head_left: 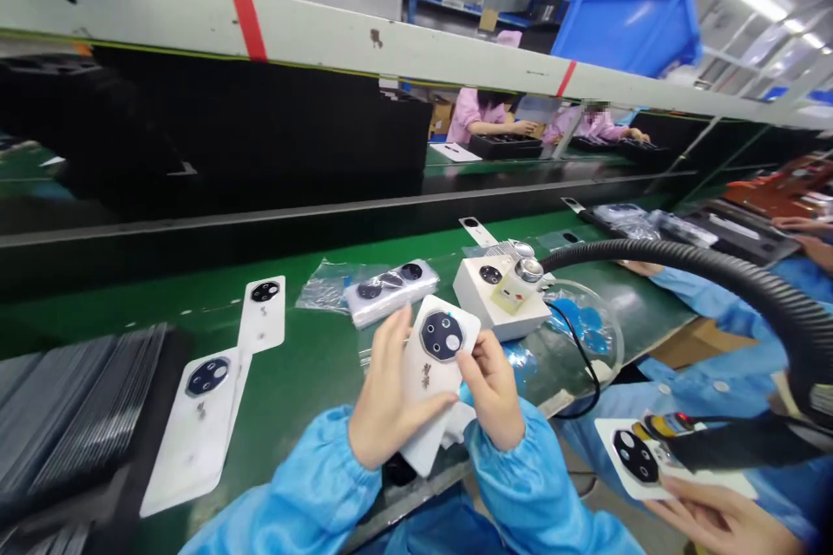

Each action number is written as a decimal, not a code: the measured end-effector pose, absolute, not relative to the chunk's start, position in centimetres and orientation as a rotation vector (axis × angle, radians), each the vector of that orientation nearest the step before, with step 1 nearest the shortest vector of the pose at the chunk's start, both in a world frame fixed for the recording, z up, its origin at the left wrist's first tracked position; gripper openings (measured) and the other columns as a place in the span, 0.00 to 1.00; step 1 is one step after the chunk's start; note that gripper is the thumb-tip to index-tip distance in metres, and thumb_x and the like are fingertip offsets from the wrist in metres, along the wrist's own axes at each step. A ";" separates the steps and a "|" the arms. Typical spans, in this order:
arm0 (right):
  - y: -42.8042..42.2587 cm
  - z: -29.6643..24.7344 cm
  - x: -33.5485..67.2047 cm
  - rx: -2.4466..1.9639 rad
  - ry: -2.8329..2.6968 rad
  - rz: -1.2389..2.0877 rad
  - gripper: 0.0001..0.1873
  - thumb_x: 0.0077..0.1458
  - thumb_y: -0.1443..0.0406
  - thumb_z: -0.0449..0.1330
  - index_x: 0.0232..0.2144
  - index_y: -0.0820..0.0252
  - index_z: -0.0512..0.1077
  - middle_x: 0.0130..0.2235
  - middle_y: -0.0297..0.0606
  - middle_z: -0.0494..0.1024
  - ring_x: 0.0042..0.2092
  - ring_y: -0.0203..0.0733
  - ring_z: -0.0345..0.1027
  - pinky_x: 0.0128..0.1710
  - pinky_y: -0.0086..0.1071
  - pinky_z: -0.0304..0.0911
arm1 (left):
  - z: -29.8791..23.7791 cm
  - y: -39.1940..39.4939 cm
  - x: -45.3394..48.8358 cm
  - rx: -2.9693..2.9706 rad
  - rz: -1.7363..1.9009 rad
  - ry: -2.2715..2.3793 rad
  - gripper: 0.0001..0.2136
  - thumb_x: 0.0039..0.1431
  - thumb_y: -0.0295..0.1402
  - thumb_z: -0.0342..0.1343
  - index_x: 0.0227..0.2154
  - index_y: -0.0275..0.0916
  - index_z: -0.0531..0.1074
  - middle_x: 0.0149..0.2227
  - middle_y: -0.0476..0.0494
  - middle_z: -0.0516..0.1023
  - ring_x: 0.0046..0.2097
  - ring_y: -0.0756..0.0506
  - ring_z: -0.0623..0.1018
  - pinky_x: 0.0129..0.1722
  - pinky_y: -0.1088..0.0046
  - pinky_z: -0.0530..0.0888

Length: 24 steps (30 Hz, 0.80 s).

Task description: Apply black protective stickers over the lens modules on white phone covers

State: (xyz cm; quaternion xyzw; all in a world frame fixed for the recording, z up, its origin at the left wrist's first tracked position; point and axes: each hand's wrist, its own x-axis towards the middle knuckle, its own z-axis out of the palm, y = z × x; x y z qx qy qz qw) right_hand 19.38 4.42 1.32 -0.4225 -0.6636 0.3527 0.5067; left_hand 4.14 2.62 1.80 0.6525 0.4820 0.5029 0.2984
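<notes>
**White phone back cover held in both your hands**

Your left hand (390, 390) wraps its fingers around the left edge of a white phone back cover (426, 395), while your right hand (491, 386) pinches the right edge just below its round dark camera ring (442, 336). You hold the cover tilted above the green surface (305, 390), its lower end reaching toward your body.

Just ahead, a similar cover in a clear plastic bag (390, 290) lies beside a white box unit (482, 299) topped with a metal knob. To your left, two more white back covers (201, 434) lie next to a stack of dark sheets (71, 416). A black corrugated hose (683, 264) arcs across the right side. At lower right, a co-worker's hand (716, 520) is at another white cover (690, 475).
</notes>
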 end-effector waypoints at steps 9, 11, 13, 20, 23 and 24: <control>3.4 2.6 19.6 -1.013 -1.609 0.393 0.18 0.53 0.68 0.58 0.47 0.55 0.64 0.40 0.39 0.70 0.38 0.39 0.66 0.35 0.33 0.66 | 3.8 2.4 3.0 1.464 1.025 1.020 0.16 0.60 0.34 0.51 0.50 0.39 0.61 0.39 0.43 0.76 0.36 0.45 0.78 0.32 0.71 0.75; 3.1 3.2 19.5 -0.986 -1.734 0.031 0.16 0.52 0.71 0.58 0.44 0.54 0.68 0.43 0.41 0.69 0.43 0.43 0.64 0.41 0.39 0.65 | 3.8 2.1 3.1 1.485 1.025 1.026 0.16 0.60 0.34 0.51 0.50 0.41 0.61 0.40 0.44 0.76 0.37 0.45 0.77 0.35 0.71 0.74; 2.8 3.6 19.5 -0.949 -1.850 -0.179 0.15 0.52 0.73 0.57 0.42 0.55 0.71 0.44 0.43 0.69 0.45 0.46 0.62 0.43 0.43 0.64 | 3.8 1.8 3.0 1.517 1.030 1.031 0.15 0.60 0.34 0.51 0.50 0.41 0.61 0.40 0.45 0.75 0.37 0.45 0.76 0.35 0.71 0.73; 1.9 3.9 19.2 -0.801 -1.957 -0.314 0.16 0.52 0.73 0.55 0.44 0.59 0.71 0.47 0.46 0.67 0.46 0.49 0.61 0.42 0.46 0.63 | 4.1 1.3 3.1 1.652 1.035 0.987 0.14 0.60 0.33 0.49 0.49 0.41 0.62 0.40 0.46 0.74 0.40 0.45 0.75 0.39 0.71 0.71; 1.3 3.8 19.2 -0.751 -1.982 -0.226 0.15 0.52 0.72 0.56 0.43 0.56 0.71 0.45 0.43 0.68 0.45 0.47 0.62 0.40 0.44 0.64 | 4.0 1.3 3.3 1.722 1.023 0.992 0.14 0.60 0.34 0.48 0.48 0.39 0.61 0.39 0.45 0.74 0.43 0.43 0.75 0.42 0.69 0.70; 1.1 3.7 19.3 -0.764 -1.953 -0.152 0.15 0.52 0.71 0.56 0.43 0.56 0.70 0.44 0.42 0.68 0.44 0.45 0.63 0.39 0.42 0.65 | 3.9 1.3 3.4 1.748 1.008 0.998 0.13 0.60 0.34 0.48 0.48 0.39 0.62 0.38 0.45 0.74 0.42 0.43 0.75 0.41 0.69 0.70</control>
